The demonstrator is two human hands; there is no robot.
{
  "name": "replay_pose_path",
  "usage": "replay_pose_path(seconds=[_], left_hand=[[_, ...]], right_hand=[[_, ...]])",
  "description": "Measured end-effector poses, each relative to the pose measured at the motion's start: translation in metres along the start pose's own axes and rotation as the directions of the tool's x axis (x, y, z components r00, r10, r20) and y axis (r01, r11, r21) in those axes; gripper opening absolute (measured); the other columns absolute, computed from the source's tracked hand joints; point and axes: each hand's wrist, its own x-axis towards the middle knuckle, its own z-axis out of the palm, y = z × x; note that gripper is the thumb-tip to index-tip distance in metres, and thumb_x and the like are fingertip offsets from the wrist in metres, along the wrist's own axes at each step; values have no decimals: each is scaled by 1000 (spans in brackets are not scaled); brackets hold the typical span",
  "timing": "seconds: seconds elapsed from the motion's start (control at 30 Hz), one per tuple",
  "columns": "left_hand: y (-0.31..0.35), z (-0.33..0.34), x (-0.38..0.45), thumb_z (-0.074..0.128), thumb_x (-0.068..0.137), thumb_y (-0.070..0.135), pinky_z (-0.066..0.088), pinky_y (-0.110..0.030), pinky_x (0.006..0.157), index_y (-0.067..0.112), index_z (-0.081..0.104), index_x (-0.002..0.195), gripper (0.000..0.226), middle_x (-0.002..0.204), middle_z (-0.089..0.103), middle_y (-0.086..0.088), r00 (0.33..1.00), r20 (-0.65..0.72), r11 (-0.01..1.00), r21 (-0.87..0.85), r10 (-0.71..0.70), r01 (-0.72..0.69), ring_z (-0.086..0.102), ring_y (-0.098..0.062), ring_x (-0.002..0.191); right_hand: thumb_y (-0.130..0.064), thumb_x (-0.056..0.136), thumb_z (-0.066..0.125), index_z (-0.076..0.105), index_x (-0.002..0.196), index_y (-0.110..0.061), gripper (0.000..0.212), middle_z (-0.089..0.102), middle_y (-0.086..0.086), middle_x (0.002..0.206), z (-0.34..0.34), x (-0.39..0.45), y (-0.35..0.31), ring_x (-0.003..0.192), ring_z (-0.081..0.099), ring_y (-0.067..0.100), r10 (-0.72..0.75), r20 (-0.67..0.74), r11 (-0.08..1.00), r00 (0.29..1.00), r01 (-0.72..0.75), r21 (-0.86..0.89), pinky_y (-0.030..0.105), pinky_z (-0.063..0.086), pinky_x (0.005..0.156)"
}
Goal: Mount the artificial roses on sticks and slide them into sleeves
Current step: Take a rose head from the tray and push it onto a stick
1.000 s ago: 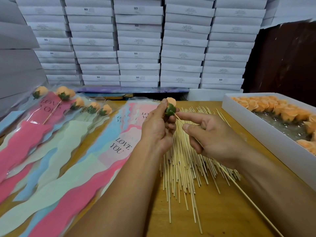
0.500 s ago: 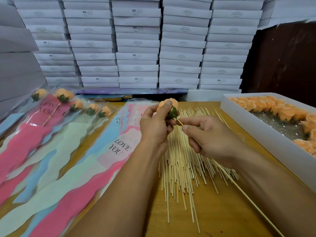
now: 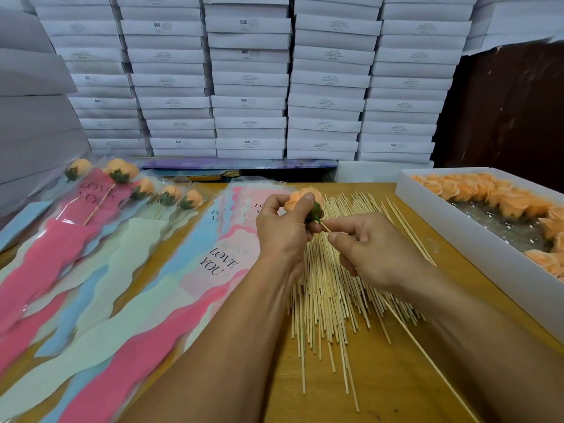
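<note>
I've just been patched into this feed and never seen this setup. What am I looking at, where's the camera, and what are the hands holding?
There is no machine: a person works bare-handed, filmed by one camera worn on the head, looking down. The left hand grips an orange artificial rose with a green base. The right hand pinches a thin wooden stick whose tip meets the rose's base. On the wooden table lie a pile of loose wooden sticks, pastel "LOVE YOU" sleeves, finished sleeved roses at far left, and a white box of orange roses at right.
</note>
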Motion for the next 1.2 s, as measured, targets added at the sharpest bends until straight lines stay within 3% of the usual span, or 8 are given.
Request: replay_pose_path(seconds=[0.13,0.27,0.4,0.5,0.6,0.87,1.1,1.2], left_hand=[[-2,1,-3,71,90,15,39,-17,41,15,54,88,17,80,71,-18,999,-28,999,17,29,-29,55,-13,42],[-4,4,-6,59,98,38,42,-19,41,18,52,113,26,91,72,-12,998,-43,985,172,40,-33,61,-12,45],[-2,11,-10,44,102,41,53,-32,54,16,43,124,33,99,71,-15,999,-35,937,348,-29,39,68,-19,55],[3,19,-12,46,101,32,57,-43,82,15,49,115,22,109,66,-10,998,15,735,675,67,-60,69,-27,86],[5,26,-13,52,94,14,47,-37,81,11,54,119,25,122,55,-12,986,141,427,889,93,-168,58,-32,106],[12,21,5,51,91,10,43,-54,103,10,53,126,36,131,52,-19,971,83,-230,964,-222,-135,45,-42,124],[47,-16,35,51,97,5,48,-34,96,-2,54,125,29,117,58,-17,944,103,-338,917,-314,-212,57,-32,112],[65,-34,47,52,93,-1,47,-26,57,1,50,90,5,81,53,-9,969,143,-357,910,-202,-209,57,-21,71]], right_hand=[[-15,104,52,69,126,-24,29,46,-6,44,-2,3,6,39,40,3,29,67,990,997,-38,135,16,35,41],[-11,103,53,71,116,-19,24,47,1,46,-8,6,12,39,39,7,90,110,946,990,-119,302,17,32,38],[-12,103,52,71,108,-17,21,48,1,47,-11,7,12,37,39,6,119,84,924,989,-142,356,17,31,35],[-10,104,49,68,112,-8,21,48,0,46,-12,9,11,34,39,4,179,37,898,983,-178,402,17,30,33],[-10,104,49,66,114,-4,21,47,0,44,-14,10,11,33,38,5,237,-11,868,972,-206,451,17,28,32],[-10,104,50,67,113,-7,19,48,1,49,-17,13,21,38,40,6,283,-55,865,957,-230,445,17,29,34],[-11,103,52,68,106,-12,17,51,-2,47,-16,17,28,40,43,5,257,-49,878,965,-212,429,17,32,36],[-14,103,54,69,104,-15,16,53,-1,48,-15,18,30,43,42,10,244,-50,891,968,-204,406,20,32,38]])
